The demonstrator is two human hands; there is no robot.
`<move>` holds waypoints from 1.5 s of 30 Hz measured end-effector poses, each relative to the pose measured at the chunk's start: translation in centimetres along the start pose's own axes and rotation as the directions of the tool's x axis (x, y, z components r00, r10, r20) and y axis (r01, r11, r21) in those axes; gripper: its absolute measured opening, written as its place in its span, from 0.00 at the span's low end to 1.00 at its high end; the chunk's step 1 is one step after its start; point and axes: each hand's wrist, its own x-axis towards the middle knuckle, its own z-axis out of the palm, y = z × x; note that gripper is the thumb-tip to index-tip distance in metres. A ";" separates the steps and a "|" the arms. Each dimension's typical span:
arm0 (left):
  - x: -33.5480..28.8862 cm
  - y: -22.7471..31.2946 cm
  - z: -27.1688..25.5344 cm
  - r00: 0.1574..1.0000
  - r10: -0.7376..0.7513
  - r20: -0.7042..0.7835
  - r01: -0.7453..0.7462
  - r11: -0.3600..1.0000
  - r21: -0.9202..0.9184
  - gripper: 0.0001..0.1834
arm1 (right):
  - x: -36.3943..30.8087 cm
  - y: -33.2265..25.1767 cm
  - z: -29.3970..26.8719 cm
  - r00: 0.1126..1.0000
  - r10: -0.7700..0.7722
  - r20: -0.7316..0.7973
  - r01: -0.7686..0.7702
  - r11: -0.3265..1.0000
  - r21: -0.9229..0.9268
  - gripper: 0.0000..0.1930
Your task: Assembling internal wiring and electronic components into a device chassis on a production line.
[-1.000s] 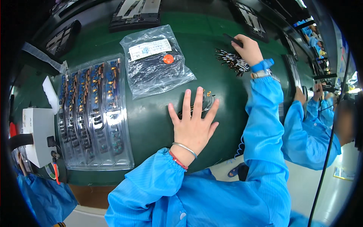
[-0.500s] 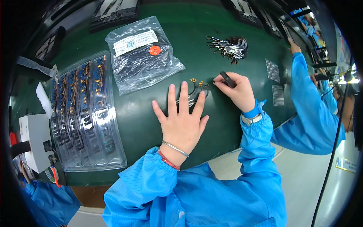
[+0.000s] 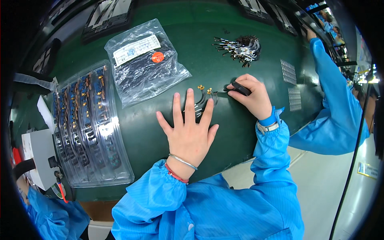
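Note:
My left hand [image 3: 188,138] lies palm down on the green table, fingers spread, over several short thin cables [image 3: 199,112]. Two small gold-coloured connector ends [image 3: 201,87] stick out beyond its fingertips; the rest of those cables is partly hidden under the fingers. To the right, my right hand [image 3: 252,96] is closed on black tweezers [image 3: 241,89]. Their tips point left, close to the dark end of one cable [image 3: 216,94]. I cannot tell whether the tips touch it.
A clear bag of dark parts [image 3: 146,64] lies ahead of my left hand. On the left sits a plastic tray of circuit parts [image 3: 90,124], beside a white box [image 3: 40,158]. A cable pile [image 3: 242,50] and two small-part sheets [image 3: 295,99] lie right. A co-worker's blue sleeve [image 3: 332,104] reaches in.
The tweezers in my right hand have tilted flatter, with their tips now showing near the cable end. The whole view has shifted slightly. My left hand stays spread over the cables.

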 end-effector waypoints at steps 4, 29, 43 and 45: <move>0.3 0.0 0.6 1.000 0.013 -0.016 -0.013 1.000 -0.022 0.26 | -0.1 -0.2 0.6 0.999 -0.031 -0.025 0.030 0.999 -0.016 0.09; 0.5 0.2 0.8 0.997 -0.019 -0.075 0.016 0.999 -0.039 0.25 | 1.4 0.2 0.7 0.974 -0.228 -0.001 0.228 0.971 -0.071 0.09; 0.4 0.3 0.5 0.994 -0.034 -0.101 0.043 0.995 0.087 0.30 | 1.2 -0.5 0.8 0.984 -0.172 0.041 0.176 0.968 -0.178 0.08; 0.5 0.4 0.4 0.994 -0.032 -0.101 0.040 0.996 0.078 0.28 | 1.3 -0.3 0.8 0.989 -0.148 -0.008 0.145 0.978 -0.152 0.07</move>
